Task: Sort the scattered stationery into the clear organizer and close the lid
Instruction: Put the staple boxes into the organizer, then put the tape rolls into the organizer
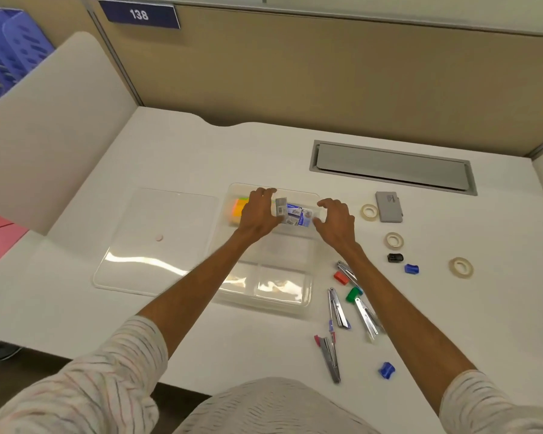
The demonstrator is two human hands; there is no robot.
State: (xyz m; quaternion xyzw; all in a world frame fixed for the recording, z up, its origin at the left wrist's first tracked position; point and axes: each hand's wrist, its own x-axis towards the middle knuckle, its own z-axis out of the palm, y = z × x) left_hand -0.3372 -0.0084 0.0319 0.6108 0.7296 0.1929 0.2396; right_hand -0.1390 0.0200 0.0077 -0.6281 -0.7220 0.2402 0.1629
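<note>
Nearest the person, metal staplers [337, 308] and a blue sharpener [386, 370] lie loose on the white desk [436, 308], not yet sorted. The right forearm passes over some of them, so a careless pull back could probably sweep them off the edge. The clear organizer [265, 303] sits between the forearms, its front compartments washed out by glare, so whether anything lies in them is hard to tell. Its lid [157, 242] lies flat just beside it on the left. Over a far compartment, the left hand [257, 211] grips the end of a cluster of small staple packs [295, 214]. The right hand [334, 219] is released, its fingers loosely curved just beside them; contact cannot be made out. The packs look crooked and could jam or ride up, likely keeping the lid from closing. The left hand partly hides bright sticky notes [239, 208]. Beyond, tape rolls [393, 240] and a grey case [388, 206] wait, the case's label unreadable.
</note>
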